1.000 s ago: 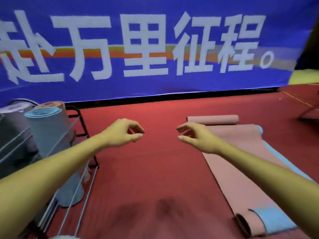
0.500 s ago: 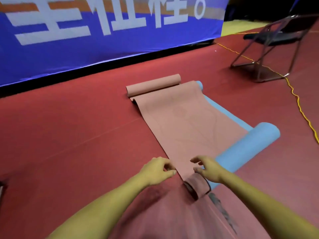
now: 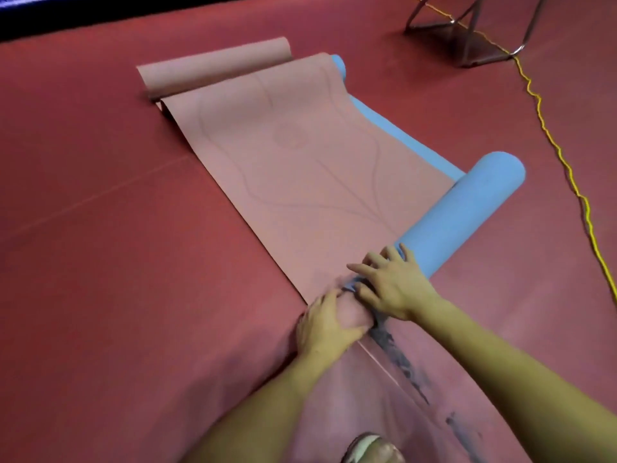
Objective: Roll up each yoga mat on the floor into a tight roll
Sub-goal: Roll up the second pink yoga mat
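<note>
Nearest the camera, a shoe tip [image 3: 369, 446] shows at the bottom edge, on the red floor [image 3: 100, 262]. Just beyond it, the left hand [image 3: 325, 324] grips the small curl at the near end of the pink yoga mat [image 3: 300, 155], fingers wrapped round it. The right hand [image 3: 392, 287] lies over the same curl just beside it, fingers spread and pressing down rather than clenched, and it touches the near end of the blue roll [image 3: 460, 212].

To do this step well, I judge both hands should spread wider along the curl, keep the edges square, and press down while rolling forward so the core starts tight.

Farther out, the pink yoga mat lies flat, partly over a blue yoga mat [image 3: 400, 135], its far end curled. Beyond stand chair legs [image 3: 467, 38] and a yellow cord [image 3: 564, 162].
</note>
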